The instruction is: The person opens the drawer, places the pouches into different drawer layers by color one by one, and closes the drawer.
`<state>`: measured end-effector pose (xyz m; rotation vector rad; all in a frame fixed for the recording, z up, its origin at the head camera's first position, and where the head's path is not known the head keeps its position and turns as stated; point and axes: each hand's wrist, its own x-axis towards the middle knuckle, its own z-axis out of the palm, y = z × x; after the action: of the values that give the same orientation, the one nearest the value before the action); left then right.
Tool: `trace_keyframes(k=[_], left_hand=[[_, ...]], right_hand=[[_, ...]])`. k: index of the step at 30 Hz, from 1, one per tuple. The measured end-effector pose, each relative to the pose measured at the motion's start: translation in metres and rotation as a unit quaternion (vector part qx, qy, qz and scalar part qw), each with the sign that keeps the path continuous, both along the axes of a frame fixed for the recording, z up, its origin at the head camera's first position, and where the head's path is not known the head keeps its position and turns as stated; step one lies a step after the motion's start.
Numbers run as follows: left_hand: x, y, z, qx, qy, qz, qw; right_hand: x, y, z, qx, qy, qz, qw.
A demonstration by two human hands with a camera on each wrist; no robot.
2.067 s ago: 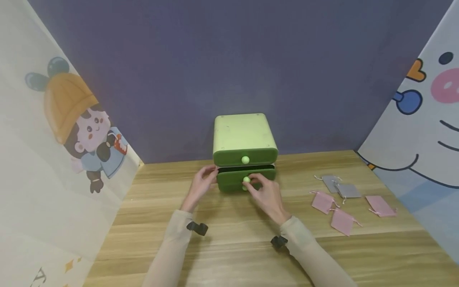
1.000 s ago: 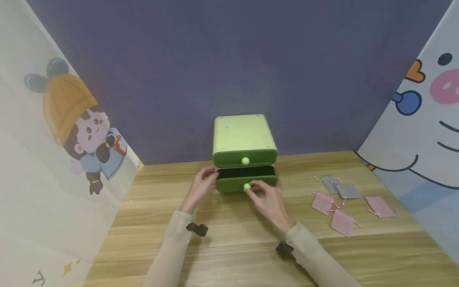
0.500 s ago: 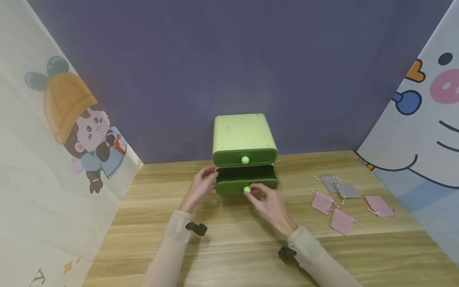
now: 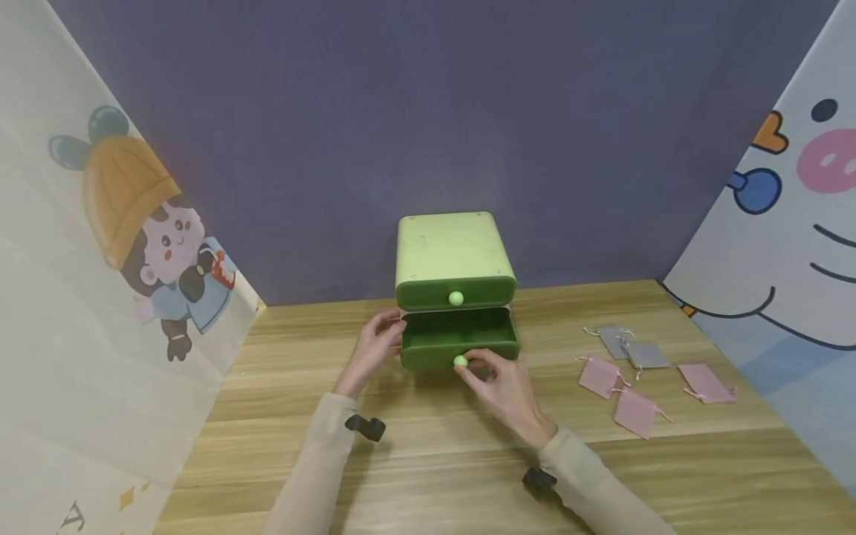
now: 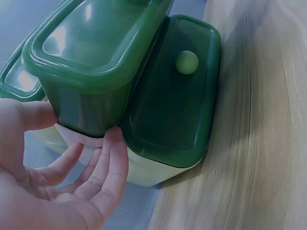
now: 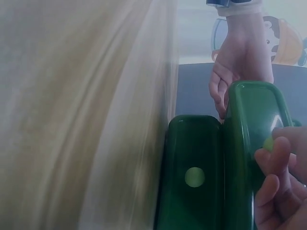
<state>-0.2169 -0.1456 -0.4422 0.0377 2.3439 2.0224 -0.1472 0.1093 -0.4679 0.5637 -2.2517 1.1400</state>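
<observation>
Only the head view shows pouches (image 4: 625, 371) beside the drawer (image 4: 459, 344)

No word, number or brand can be read with certainty. Only one dark printed mark, perhaps a letter "A", stands near the lower edge of the cream cartoon wall panel (image 4: 73, 513).
</observation>
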Motion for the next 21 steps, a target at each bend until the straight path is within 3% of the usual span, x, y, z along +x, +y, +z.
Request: trace_keyframes(k=[21], left_hand=[[0.0012, -0.0011, -0.0022, 0.009, 0.001, -0.002, 1.0000]], right_hand=[[0.0094, 0.0021, -0.0053, -0.001, 0.019, 0.006, 0.9998]])
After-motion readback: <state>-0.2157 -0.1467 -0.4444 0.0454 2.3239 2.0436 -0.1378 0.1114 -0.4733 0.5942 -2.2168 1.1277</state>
